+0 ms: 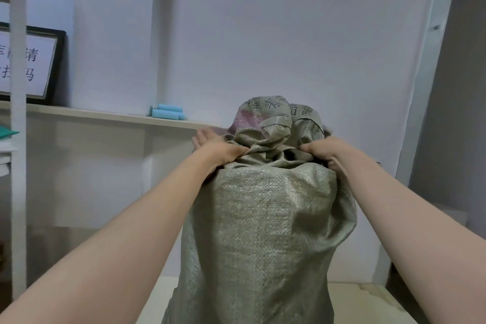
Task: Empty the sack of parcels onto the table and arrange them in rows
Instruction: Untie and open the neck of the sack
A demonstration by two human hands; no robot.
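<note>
A tall grey-green woven sack (265, 231) stands upright in front of me, its lower end on the pale table (378, 297). Its top is bunched and folded, with printed characters and a pink patch on the far side. My left hand (218, 150) grips the bunched fabric at the upper left of the sack. My right hand (326, 151) grips the fabric at the upper right. Both arms are stretched forward. No parcels show; the sack's contents are hidden.
A pale shelf (105, 114) runs along the white wall behind, carrying light blue rolls (168, 112) and a framed sign (29, 63) with characters. A white upright post (18, 113) stands at the left. Grey panels rise at the right.
</note>
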